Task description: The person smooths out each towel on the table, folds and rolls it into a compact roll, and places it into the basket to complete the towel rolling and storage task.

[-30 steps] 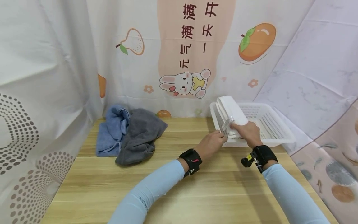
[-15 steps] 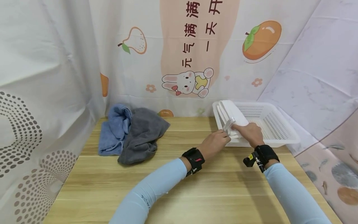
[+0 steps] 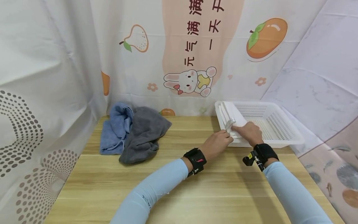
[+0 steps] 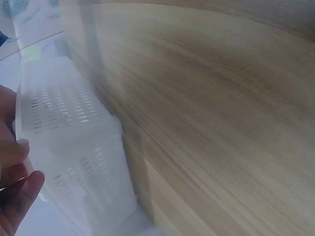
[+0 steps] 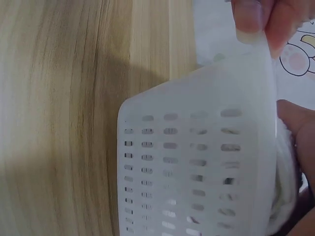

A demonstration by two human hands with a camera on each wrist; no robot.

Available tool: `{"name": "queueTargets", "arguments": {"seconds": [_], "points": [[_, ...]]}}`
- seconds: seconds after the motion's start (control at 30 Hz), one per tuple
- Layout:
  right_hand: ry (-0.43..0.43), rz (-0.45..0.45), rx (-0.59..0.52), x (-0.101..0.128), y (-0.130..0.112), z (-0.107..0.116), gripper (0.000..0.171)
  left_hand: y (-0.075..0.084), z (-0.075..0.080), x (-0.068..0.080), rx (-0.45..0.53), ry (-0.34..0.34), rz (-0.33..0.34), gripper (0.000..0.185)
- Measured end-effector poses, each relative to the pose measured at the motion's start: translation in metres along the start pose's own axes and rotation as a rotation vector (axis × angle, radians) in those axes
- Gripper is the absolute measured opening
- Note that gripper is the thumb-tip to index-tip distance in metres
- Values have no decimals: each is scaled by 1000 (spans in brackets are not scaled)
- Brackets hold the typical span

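Note:
A folded white towel (image 3: 235,112) lies along the left end of the white plastic basket (image 3: 279,142). My right hand (image 3: 250,133) grips the towel's near end, thumb on top and the other fingers hidden. At the basket's near left corner, my left hand (image 3: 216,143) pinches the rim. The right wrist view shows those left fingertips (image 5: 249,22) at the corner, with the towel edge (image 5: 283,179) just inside the wall. From the left wrist, the slotted basket wall (image 4: 64,108) is seen beside the fingers (image 4: 24,196).
On the back left of the wooden table (image 3: 179,186) lie a blue towel (image 3: 113,133) and a dark grey towel (image 3: 145,133), side by side and crumpled. A printed curtain (image 3: 134,71) hangs right behind the table; more cloth closes in both sides.
The white towel has sunk lower into the basket's left end with my right hand on it. My left hand stays at the corner. The whole head view has shifted slightly.

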State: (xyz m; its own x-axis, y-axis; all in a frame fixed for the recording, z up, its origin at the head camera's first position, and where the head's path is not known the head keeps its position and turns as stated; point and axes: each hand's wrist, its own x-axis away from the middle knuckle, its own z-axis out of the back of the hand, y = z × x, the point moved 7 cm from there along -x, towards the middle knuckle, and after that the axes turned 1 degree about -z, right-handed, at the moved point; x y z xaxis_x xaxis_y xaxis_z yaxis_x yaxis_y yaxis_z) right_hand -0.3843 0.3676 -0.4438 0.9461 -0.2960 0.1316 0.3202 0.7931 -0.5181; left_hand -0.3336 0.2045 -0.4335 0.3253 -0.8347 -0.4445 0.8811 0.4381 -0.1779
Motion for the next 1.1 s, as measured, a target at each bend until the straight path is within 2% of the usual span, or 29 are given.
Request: {"name": "queueTargets", "arguments": {"seconds": [0.23,0.53,0.77,1.1], "points": [[-56,-21,-23,-3,3,-6,78,2,-1,0,17,-8,3,14],[-68,-12,-24,-3,0,-10,85,1,-2,2,22,-28,15,14],[-123,17,-6,-5,0,-17,88,2,-3,4,17,-27,14,14],[-177,56,132,-13,-5,-15,87,0,-2,2,12,-18,14,14]]}}
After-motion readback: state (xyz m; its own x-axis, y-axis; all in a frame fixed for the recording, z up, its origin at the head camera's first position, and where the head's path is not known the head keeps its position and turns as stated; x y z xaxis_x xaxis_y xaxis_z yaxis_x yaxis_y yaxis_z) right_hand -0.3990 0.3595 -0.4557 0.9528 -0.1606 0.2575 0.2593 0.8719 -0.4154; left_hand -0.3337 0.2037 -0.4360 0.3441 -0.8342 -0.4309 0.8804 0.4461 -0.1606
